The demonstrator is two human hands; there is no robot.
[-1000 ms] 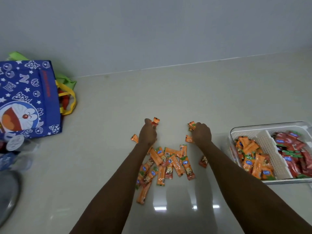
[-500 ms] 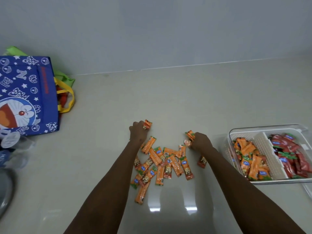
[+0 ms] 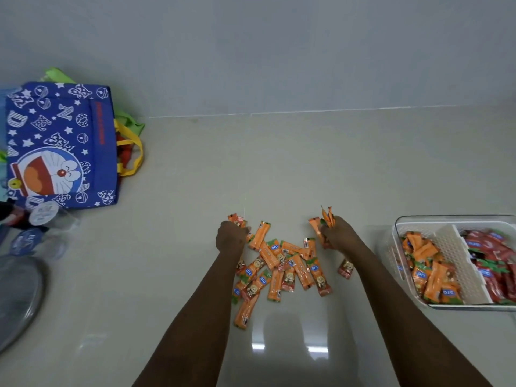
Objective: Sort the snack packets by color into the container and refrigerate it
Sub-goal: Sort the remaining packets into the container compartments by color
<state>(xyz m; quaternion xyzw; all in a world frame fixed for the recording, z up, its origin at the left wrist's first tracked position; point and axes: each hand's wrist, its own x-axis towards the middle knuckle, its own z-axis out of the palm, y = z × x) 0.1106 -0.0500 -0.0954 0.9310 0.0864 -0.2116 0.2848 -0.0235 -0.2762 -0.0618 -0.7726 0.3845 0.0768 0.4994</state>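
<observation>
The left hand (image 3: 231,238) curls its fingers around one orange snack packet (image 3: 236,220) on the pale counter (image 3: 173,261); the right hand (image 3: 339,236) clamps several upright orange packets (image 3: 326,215).

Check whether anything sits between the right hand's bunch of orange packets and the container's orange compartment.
Nothing visible does. The right hand grips a bunch of orange packets, and only bare counter lies between it and the container. The orange compartment is the near side, left of the white divider, and open on top.
</observation>
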